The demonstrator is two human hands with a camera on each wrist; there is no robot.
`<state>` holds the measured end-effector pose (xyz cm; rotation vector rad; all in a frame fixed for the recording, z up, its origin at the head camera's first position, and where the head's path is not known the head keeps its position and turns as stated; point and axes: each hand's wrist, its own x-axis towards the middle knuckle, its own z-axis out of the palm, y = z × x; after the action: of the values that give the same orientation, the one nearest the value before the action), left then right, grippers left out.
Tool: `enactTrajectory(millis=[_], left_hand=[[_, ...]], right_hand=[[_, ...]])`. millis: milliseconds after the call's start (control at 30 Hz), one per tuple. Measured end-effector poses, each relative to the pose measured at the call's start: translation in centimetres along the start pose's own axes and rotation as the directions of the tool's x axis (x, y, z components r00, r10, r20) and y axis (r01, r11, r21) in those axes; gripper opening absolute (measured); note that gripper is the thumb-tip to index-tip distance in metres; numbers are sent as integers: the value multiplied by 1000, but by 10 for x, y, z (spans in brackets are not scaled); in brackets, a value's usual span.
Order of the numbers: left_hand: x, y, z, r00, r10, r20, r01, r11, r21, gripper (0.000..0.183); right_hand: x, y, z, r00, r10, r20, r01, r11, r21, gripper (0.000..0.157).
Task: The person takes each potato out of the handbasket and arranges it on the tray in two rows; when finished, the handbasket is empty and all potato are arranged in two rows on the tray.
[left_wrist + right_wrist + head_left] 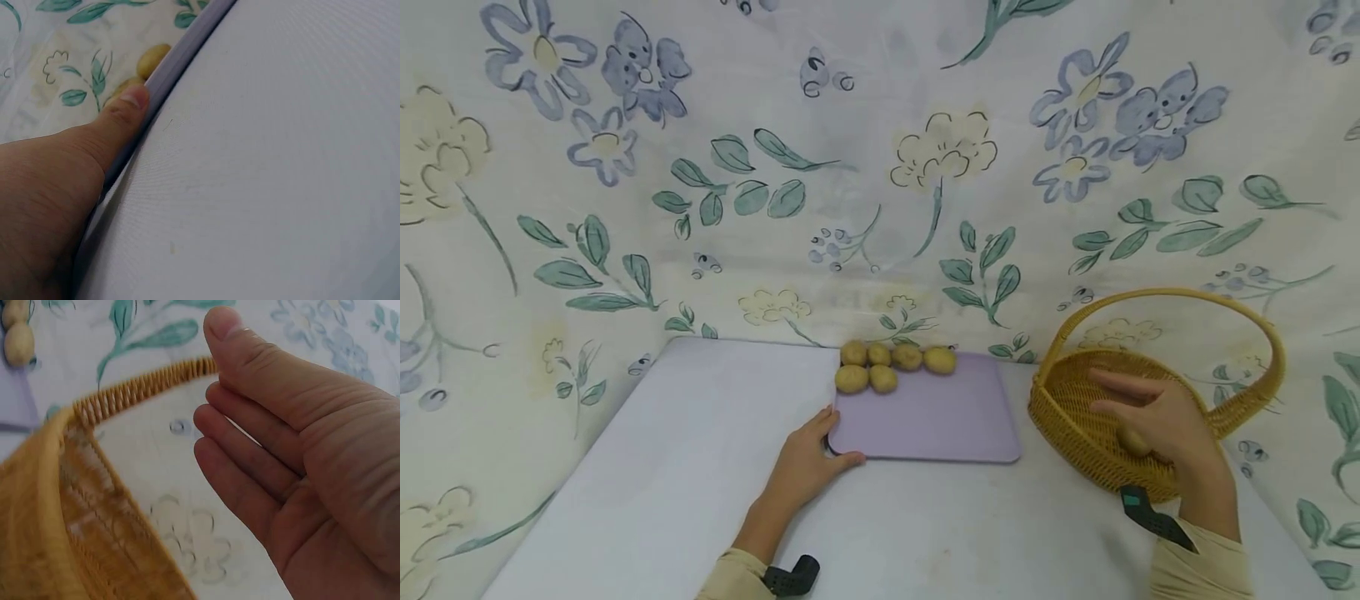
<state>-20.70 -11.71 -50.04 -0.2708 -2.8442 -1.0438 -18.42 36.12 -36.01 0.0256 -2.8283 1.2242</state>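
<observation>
A purple tray [925, 425] lies on the table, with several potatoes [883, 379] in two rows at its back left. My left hand [808, 458] grips the tray's front left corner; in the left wrist view the thumb [128, 112] lies on the rim. My right hand [1176, 421] is over a wicker basket [1071, 429] to the right of the tray. The right wrist view shows that hand [281, 444] with fingers loosely extended and nothing held. Below it in the basket sits a potato [1133, 442], partly hidden by the hand.
The basket's tall arched handle [1165, 293] rises around and behind the right hand. A floral cloth [865, 167] hangs behind the white table [715, 417]. Each wrist wears a black device [793, 577].
</observation>
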Motion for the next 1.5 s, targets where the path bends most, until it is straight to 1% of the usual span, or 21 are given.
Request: enactTrajectory(millis=[100, 167, 267, 367, 467, 600, 800, 867, 967, 1067, 1233, 1333, 1433, 1500], left_hand=[[-4, -3, 0, 1000, -9, 2, 9, 1000, 0, 97], [-7, -4, 1, 1000, -11, 3, 11, 1000, -13, 97], [-9, -5, 2, 1000, -20, 12, 20, 999, -34, 98], [-10, -6, 5, 999, -32, 26, 33, 999, -37, 99], [-9, -7, 6, 1000, -16, 14, 16, 1000, -27, 99], [-7, -7, 5, 1000, 7, -6, -7, 1000, -20, 98], [-7, -6, 5, 1000, -16, 6, 16, 1000, -10, 98], [-7, -5, 4, 1000, -11, 0, 11, 1000, -8, 97], [-5, -4, 4, 1000, -11, -5, 11, 1000, -15, 97], [-5, -3, 4, 1000, -13, 0, 13, 1000, -16, 97], [-3, 0, 1, 1000, 1, -7, -1, 1000, -2, 97], [-2, 2, -1, 1000, 6, -15, -6, 1000, 2, 97], [-2, 2, -1, 1000, 0, -15, 0, 1000, 0, 96], [-2, 1, -1, 1000, -5, -14, 5, 1000, -1, 96]], right_hand=[[-6, 16, -9, 996, 82, 30, -80, 996, -35, 67], [-9, 27, -13, 993, 114, 41, -112, 992, -51, 68], [-13, 40, -18, 986, 164, 37, -163, 985, -50, 70], [-13, 48, -21, 978, 209, 29, -207, 977, -46, 71], [-11, 53, -24, 970, 244, 2, -244, 968, -67, 76], [-8, 58, -28, 953, 301, -35, -303, 947, -112, 85], [-4, 73, -27, 938, 341, -61, -347, 926, -147, 89], [-1, 79, -26, 934, 353, -64, -358, 922, -149, 90], [3, 87, -25, 934, 354, -42, -356, 919, -170, 92], [7, 92, -24, 937, 349, -12, -343, 911, -229, 94], [13, 94, -22, 954, 300, 3, -281, 897, -342, 92], [15, 92, -21, 962, 272, 13, -248, 896, -368, 92], [16, 91, -20, 963, 268, 39, -235, 899, -370, 94], [16, 90, -18, 967, 249, 61, -206, 896, -393, 91]])
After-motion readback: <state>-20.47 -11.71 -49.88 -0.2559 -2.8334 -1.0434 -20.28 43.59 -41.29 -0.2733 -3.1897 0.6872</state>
